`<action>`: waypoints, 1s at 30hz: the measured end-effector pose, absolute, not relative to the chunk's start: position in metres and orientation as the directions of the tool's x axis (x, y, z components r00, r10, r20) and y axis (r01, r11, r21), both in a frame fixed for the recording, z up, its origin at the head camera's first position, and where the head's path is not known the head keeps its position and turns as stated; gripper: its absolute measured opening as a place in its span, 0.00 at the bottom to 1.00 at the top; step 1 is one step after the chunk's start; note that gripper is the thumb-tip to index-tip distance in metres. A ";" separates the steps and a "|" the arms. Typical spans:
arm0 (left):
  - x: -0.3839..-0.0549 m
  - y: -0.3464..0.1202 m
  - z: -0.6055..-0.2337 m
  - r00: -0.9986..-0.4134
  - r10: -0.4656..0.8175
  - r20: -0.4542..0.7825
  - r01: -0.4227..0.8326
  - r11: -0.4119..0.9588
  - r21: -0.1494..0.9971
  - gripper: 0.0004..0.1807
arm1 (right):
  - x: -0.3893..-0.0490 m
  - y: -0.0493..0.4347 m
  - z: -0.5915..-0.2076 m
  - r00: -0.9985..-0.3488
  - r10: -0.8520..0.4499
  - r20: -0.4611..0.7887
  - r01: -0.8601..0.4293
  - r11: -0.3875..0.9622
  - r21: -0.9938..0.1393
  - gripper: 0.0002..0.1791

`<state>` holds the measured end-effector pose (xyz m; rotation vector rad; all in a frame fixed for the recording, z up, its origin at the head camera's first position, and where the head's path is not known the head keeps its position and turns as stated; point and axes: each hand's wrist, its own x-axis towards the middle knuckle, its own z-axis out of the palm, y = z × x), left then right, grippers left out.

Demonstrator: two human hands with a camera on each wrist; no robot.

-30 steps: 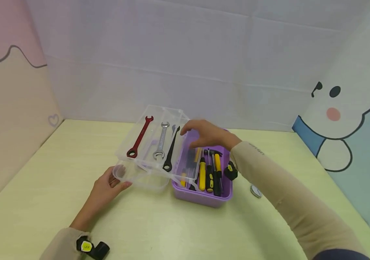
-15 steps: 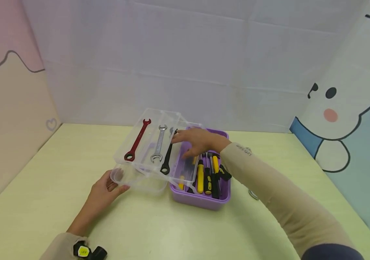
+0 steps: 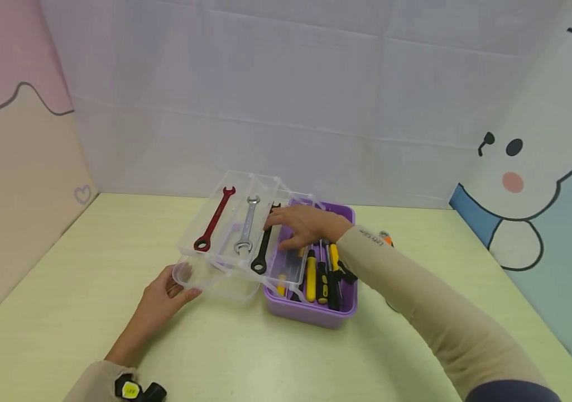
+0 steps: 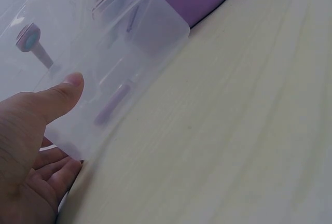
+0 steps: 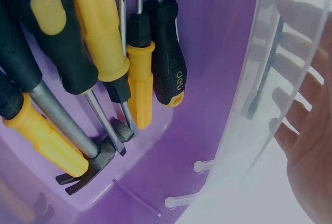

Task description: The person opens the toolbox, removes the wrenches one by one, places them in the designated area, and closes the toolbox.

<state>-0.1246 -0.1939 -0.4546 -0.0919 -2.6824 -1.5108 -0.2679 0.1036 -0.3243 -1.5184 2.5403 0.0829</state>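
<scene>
My left hand holds the near left corner of a clear plastic tray, thumb on its outer side and fingers tucked at the corner. Above it, a second clear tray carries a red wrench, a silver wrench and a black wrench. My right hand reaches over that upper tray, fingertips at the upper part of the black wrench, thumb apart; whether they touch is unclear. Through the tray wall in the right wrist view, its fingers look spread, near a wrench.
The trays hinge out from a purple toolbox. Inside lie several yellow and black screwdrivers and a hammer. An orange-tipped object sits partly behind the right sleeve. A pale wall stands at the table's back.
My right hand has moved left and lower over the upper tray, onto the upper end of the black wrench. The left hand stays at the tray corner.
</scene>
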 end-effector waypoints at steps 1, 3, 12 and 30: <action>-0.125 -0.194 -0.455 -0.996 0.021 0.082 0.081 0.518 0.852 0.40 | -0.268 0.104 -0.324 -0.454 -0.874 -0.176 -0.883 0.468 -0.046 0.28; -0.126 -0.194 -0.455 -0.997 0.018 0.080 0.078 0.519 0.851 0.40 | -0.268 0.104 -0.323 -0.439 -0.883 -0.164 -0.891 0.452 -0.046 0.26; -0.127 -0.195 -0.456 -0.997 0.021 0.071 0.072 0.526 0.847 0.41 | -0.266 0.104 -0.316 -0.454 -0.876 -0.162 -0.888 0.459 0.002 0.19; -0.123 -0.200 -0.453 -0.998 0.019 0.061 0.062 0.523 0.850 0.41 | -0.259 0.085 -0.317 -0.407 -0.890 -0.206 -0.912 0.410 0.028 0.18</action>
